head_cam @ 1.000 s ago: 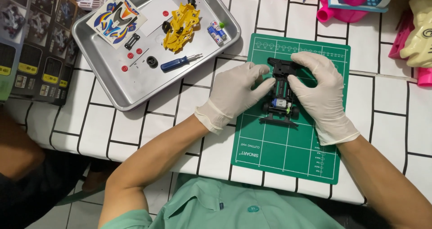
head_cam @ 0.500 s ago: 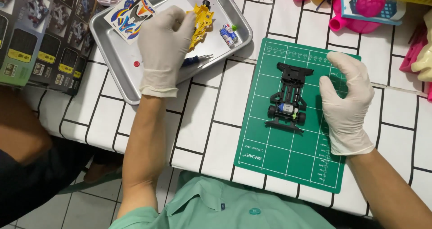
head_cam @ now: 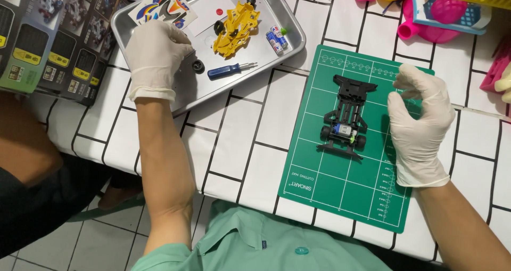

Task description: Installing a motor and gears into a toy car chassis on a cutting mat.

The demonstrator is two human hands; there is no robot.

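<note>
Left hand rests curled in the metal tray (grip possibly hidden); right hand hovers half-open, empty, beside the black chassis.

Bright, even light from overhead fills the scene, and the picture is sharp throughout, with no motion blur on the hands. The metal tray shows a soft sheen without hard glare. Shadows beside the tray are faint and short.

Left of the green cutting mat, dark model-kit boxes overhang the tiled worktop; pink plastic toys lie beyond its far right corner.
</note>
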